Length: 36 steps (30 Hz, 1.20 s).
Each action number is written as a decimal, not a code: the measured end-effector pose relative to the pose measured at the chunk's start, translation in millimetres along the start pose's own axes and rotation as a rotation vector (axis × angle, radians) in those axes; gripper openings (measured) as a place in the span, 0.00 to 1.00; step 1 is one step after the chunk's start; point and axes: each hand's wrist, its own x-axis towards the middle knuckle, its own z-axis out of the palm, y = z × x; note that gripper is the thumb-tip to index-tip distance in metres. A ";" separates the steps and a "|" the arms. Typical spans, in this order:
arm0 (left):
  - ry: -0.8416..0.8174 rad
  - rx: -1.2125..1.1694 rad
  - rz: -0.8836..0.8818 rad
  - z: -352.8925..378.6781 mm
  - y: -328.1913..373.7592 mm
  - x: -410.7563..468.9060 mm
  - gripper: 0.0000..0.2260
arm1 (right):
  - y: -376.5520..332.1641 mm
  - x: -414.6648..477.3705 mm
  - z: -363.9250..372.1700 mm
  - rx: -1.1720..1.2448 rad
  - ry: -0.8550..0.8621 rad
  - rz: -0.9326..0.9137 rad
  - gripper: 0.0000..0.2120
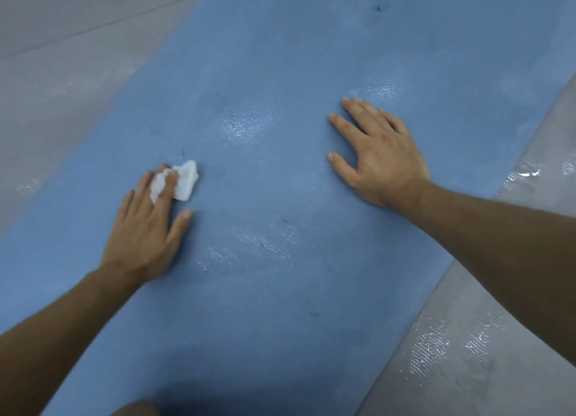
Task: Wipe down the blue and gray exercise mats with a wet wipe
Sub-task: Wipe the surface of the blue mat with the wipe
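**Blue mat between gray ones, wipe pressed to the foam**

Blue mat running diagonally across the view, gray mats on either side, wet sheen in patches on both colours.

Left hand laid low on the blue mat near its left edge, fingers stretched almost straight and pressing down on a bunched white wipe. Thumb splayed off to the side, clear of it. Wipe trapped under the fingertips, a fold riding up between two fingers, the rest poking out ahead and to the right of the hand. Probably held that way to spread pressure and drag the wipe flat across the foam rather than carry it.

Right hand empty and spread open, palm and fingers flat on the blue mat toward its right edge, well apart from the wipe. Likely planted there to take body weight and pin the mat against sliding.

Shiny damp patches between and ahead of the two hands, duller mat farther up, so apparently more blue left to cover. Bare knee just showing at the bottom edge.
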 end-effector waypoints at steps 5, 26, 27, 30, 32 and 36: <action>0.006 -0.030 -0.023 1.6 -16.5 9.0 0.37 | 0.0 -0.7 0.9 -0.005 0.005 0.000 0.31; -0.104 0.092 0.629 38.8 168.7 -112.6 0.41 | -0.3 -0.7 0.1 -0.009 0.007 0.000 0.31; -0.105 0.108 0.643 38.4 169.0 -113.2 0.41 | -0.4 -1.0 0.5 -0.010 0.006 0.001 0.31; -0.065 0.210 0.833 47.9 184.2 -128.3 0.30 | -0.3 -0.6 1.3 -0.004 0.010 -0.002 0.30; -0.046 0.270 0.911 60.1 202.2 -141.1 0.22 | 0.2 -0.4 1.2 -0.005 0.011 0.000 0.30; -0.131 0.214 0.913 54.3 215.4 -139.2 0.23 | 0.2 -0.1 1.5 -0.005 0.002 -0.001 0.31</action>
